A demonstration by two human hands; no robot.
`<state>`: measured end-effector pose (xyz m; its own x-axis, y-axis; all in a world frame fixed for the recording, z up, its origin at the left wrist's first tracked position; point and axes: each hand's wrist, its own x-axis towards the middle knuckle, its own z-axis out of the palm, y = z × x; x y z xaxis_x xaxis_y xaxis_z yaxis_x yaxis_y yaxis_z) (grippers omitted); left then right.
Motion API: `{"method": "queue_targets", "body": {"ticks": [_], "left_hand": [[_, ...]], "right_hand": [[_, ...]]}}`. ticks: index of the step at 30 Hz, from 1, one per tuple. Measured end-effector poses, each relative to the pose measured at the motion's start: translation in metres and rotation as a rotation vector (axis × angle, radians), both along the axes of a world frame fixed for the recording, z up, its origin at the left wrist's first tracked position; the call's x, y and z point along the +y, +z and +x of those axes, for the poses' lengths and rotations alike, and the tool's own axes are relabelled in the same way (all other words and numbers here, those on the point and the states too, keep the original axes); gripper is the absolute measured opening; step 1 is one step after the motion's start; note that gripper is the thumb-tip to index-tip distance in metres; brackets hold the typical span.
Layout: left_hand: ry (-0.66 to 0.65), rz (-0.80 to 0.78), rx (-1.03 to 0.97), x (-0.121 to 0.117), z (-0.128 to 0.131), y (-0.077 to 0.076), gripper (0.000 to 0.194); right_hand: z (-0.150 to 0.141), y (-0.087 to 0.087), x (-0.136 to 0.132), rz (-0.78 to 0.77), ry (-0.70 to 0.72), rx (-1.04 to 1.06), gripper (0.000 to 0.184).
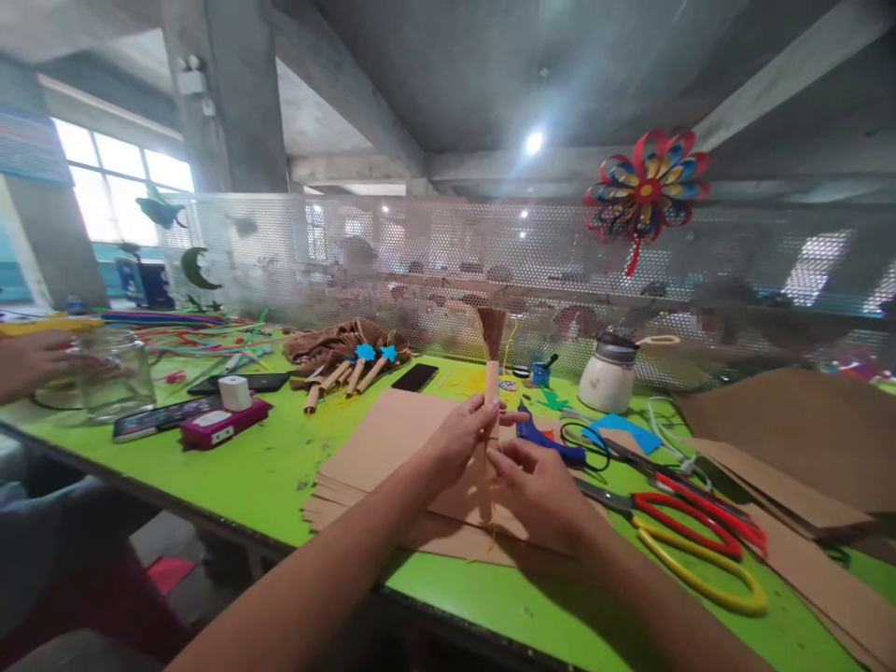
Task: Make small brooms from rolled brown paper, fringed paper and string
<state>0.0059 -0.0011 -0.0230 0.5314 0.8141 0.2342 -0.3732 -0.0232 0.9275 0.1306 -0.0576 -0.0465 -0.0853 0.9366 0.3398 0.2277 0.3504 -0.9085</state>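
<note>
A small paper broom (pixel 491 355), a rolled brown stick topped with a fringe, stands upright between my hands. My left hand (pixel 458 441) is closed round the stick from the left. My right hand (pixel 542 487) pinches the stick lower down, where thin yellow thread hangs. Under both hands lies a stack of brown paper sheets (pixel 382 439) on the green table (pixel 266 467).
Finished paper brooms (pixel 346 359) lie at the back left beside a black phone (pixel 415 377). Red and yellow scissors (pixel 690 541), a blue tool (pixel 550 441), a white pot (pixel 608 375) and cardboard (pixel 805 429) sit on the right. Another person's hand (pixel 32 359) and a glass jar (pixel 116 373) are far left.
</note>
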Motion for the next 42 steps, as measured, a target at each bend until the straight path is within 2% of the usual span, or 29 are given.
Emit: {"method": "queue_targets", "body": {"ticks": [4,13,16,19,23,28,32,37,42], "left_hand": [[0.017,0.05,0.028,-0.003,0.003,-0.002,0.031],[0.001,0.031,-0.015,-0.001,-0.003,0.0,0.042],[0.04,0.053,0.007,0.002,-0.005,-0.002,0.039],[0.044,0.035,0.009,0.004,-0.005,-0.002,0.037],[0.045,-0.01,-0.006,0.003,-0.005,0.001,0.038],[-0.044,-0.076,0.046,0.004,-0.009,0.002,0.036],[-0.031,-0.098,0.036,0.005,-0.011,0.004,0.033],[0.012,-0.098,-0.007,0.006,-0.013,0.006,0.023],[0.048,-0.15,-0.053,0.009,-0.015,0.007,0.015]], "right_hand": [[0.001,-0.009,0.006,-0.063,0.043,0.029,0.035],[0.005,-0.006,0.006,-0.14,0.14,0.173,0.04],[0.006,-0.013,0.011,-0.157,0.121,0.216,0.04],[0.006,-0.017,0.014,-0.138,0.075,0.176,0.04],[0.006,-0.011,0.01,-0.082,0.066,0.097,0.037],[0.007,-0.002,0.005,-0.064,0.023,0.084,0.036],[0.01,0.0,0.005,-0.084,0.032,0.072,0.038],[0.01,0.003,0.004,-0.101,0.128,0.124,0.044],[0.012,0.002,0.007,-0.145,0.129,0.199,0.036]]}}
